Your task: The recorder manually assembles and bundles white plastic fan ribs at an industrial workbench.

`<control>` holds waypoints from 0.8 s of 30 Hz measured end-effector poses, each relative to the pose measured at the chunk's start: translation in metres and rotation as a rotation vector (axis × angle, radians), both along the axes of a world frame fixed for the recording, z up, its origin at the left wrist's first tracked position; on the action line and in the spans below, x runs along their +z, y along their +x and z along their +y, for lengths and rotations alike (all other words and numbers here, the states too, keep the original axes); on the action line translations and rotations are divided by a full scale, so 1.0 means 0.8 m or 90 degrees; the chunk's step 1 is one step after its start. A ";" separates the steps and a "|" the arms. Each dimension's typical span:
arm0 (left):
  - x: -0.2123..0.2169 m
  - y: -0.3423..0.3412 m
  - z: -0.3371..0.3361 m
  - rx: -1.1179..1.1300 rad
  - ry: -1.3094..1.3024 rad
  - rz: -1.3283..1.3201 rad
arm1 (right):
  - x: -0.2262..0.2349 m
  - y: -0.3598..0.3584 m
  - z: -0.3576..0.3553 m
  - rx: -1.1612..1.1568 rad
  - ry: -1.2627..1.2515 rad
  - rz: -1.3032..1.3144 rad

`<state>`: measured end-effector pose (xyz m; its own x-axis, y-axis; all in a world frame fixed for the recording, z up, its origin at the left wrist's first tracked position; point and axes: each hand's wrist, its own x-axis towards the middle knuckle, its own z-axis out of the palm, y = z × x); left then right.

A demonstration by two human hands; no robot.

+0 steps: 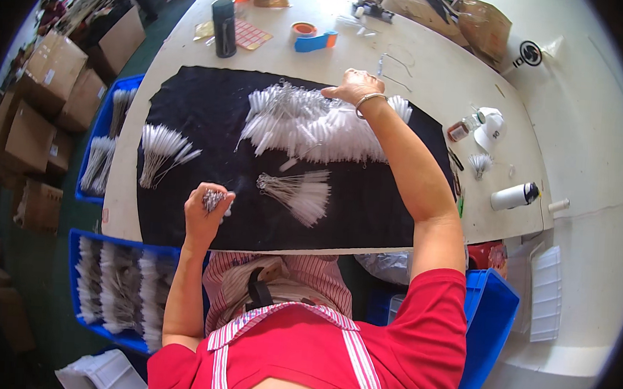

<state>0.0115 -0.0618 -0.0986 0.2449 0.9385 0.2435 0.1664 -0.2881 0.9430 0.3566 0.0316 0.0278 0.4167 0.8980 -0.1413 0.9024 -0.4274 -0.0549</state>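
Observation:
My left hand (207, 211) is closed around a bundle of thin wire-handled brushes (214, 200), their wire ends showing at the top of the fist. My right hand (358, 88), a bangle at its wrist, reaches over the far edge of a large pile of white-bristled brushes (315, 132). Its thumb stands apart from the fingers, and I see nothing held there. On the black cloth (238, 234) between me and the pile lies a fanned bunch of brushes (299, 194). Another fanned bunch (164, 150) rests at the cloth's left side.
Blue crates (74, 280) of brushes stand left of the table. A dark flask (224, 28), a tape roll on a blue dispenser (315, 42) and glasses (396, 73) sit at the back. Rightward are a jar (465, 127), a white cap (489, 130) and a white bottle (514, 197).

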 end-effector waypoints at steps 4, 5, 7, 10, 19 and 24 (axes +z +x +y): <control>-0.014 -0.003 0.008 0.006 0.046 -0.003 | -0.015 -0.014 0.022 0.025 0.027 -0.005; -0.015 -0.003 0.009 0.012 0.042 -0.002 | -0.019 -0.014 0.030 0.028 0.054 0.042; -0.020 -0.005 0.009 0.020 0.069 0.016 | -0.024 -0.030 0.033 0.062 0.019 0.099; -0.024 -0.011 0.010 0.021 0.035 0.015 | -0.044 -0.066 0.040 0.088 0.030 -0.067; -0.012 -0.006 0.010 0.004 0.055 0.019 | -0.048 -0.125 0.037 0.132 0.041 -0.061; -0.020 -0.012 0.011 -0.002 0.036 0.019 | -0.023 -0.062 0.038 0.016 0.174 -0.070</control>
